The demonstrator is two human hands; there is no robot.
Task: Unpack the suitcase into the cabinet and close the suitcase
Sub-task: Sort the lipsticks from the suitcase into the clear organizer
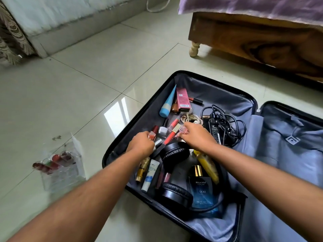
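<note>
Suitcase point(176, 79): we see it lying open on the tiled floor point(87, 84), beside a wooden bed point(253, 42).
Left hand point(141, 145): we see its fingers curled round a small reddish bottle point(151, 136) inside the suitcase.
Right hand point(195, 135): we see it pinching a small clear pink bottle point(183, 131).
Contents: headphones point(174, 172), a blue perfume box point(201, 191), a yellow bottle point(208, 165), black cables point(223, 124), a blue tube point(168, 103).
Clear organizer point(61, 168): on the floor left of the suitcase, holding red items.
</note>
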